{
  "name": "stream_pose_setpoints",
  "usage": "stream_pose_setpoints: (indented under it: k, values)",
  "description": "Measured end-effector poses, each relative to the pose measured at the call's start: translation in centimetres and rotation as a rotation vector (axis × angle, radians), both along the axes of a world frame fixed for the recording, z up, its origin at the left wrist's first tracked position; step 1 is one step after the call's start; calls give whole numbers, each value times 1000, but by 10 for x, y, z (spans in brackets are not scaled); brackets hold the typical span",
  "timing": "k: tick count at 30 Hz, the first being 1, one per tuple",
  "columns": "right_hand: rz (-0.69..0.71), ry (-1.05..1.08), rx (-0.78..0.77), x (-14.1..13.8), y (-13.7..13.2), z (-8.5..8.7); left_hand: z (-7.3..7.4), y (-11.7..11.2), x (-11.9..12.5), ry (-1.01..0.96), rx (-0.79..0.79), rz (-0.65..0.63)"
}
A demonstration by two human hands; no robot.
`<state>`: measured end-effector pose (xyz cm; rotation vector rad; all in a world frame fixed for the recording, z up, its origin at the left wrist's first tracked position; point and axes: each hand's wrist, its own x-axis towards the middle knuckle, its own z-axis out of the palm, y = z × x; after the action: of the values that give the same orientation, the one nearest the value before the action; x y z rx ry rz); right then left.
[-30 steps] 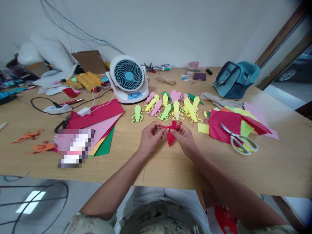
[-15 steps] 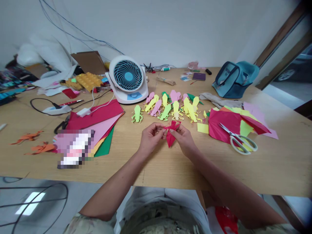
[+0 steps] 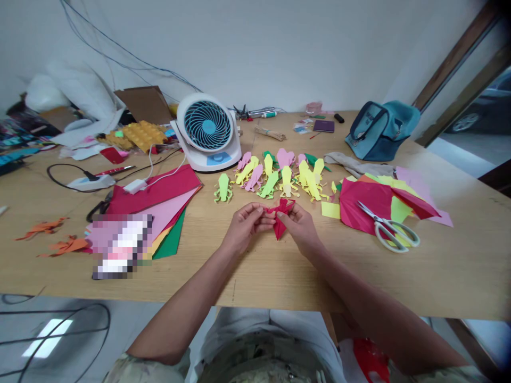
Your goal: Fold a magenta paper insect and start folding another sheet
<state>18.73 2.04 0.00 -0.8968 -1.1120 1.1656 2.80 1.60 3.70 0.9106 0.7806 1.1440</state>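
A small red origami figure (image 3: 281,225) is held just above the table, its pointed end toward me. My right hand (image 3: 302,225) pinches its body, thumb on top. At its left side, my left hand (image 3: 248,223) grips a thin red flap between thumb and fingers. Beyond my hands stand several folded paper frogs or bugs in yellow, pink and green, among them a light green one (image 3: 223,188) and a yellow one (image 3: 287,181). The underside of the red figure is hidden by my fingers.
White-handled scissors (image 3: 393,230) lie on red and yellow paper (image 3: 361,205) at the right. Coloured sheets (image 3: 171,234) and orange paper figures (image 3: 67,244) lie left. A fan (image 3: 207,130) and a blue bag (image 3: 381,130) stand at the back of the wooden table (image 3: 207,276).
My left hand has shifted slightly left along the red flap, its fingers straighter than before. The right hand keeps its pinch on the figure. The whole view has moved slightly.
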Motion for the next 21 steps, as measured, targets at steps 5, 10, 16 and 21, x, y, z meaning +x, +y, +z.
stream_pose_setpoints:
  k: [5,10,16,21]
  values:
    - [4,-39,23,-1,-1,-1,0,0,0,41,-11,26]
    - [-2,-39,25,-2,-2,1,-2,2,-1,104,-4,47]
    - [12,-30,6,-3,-2,0,-3,-1,0,267,170,87]
    - [9,-45,5,-3,-1,0,-3,-1,2,283,217,113]
